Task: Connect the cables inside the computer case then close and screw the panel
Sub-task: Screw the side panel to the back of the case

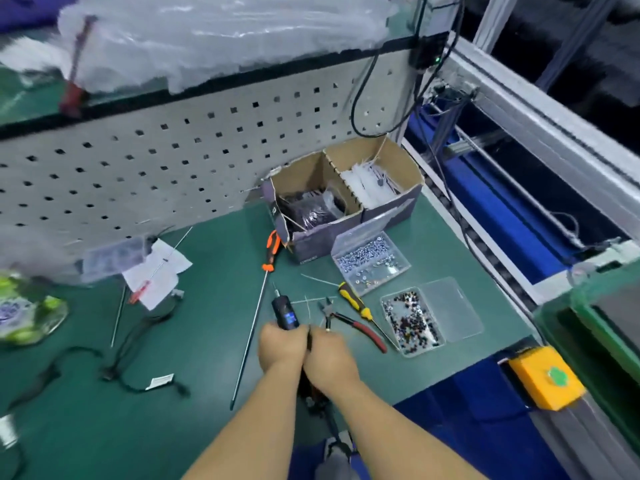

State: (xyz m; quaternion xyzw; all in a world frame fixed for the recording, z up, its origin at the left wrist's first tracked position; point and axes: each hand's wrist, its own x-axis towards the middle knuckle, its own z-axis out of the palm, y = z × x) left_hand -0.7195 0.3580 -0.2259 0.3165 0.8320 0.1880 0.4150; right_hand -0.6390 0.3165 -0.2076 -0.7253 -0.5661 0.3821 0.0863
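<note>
Left hand curls round the electric screwdriver, right hand pressed against it, its hold hidden; no computer case in view; screws lie just right, so load the bit before turning away.

Single head-worn wide-angle view, forward and down, close above the green bench.

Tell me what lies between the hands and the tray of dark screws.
The red-handled pliers and the yellow-and-black screwdriver lie on the mat between the right hand and the tray of dark screws. The left hand grips the electric screwdriver.
</note>
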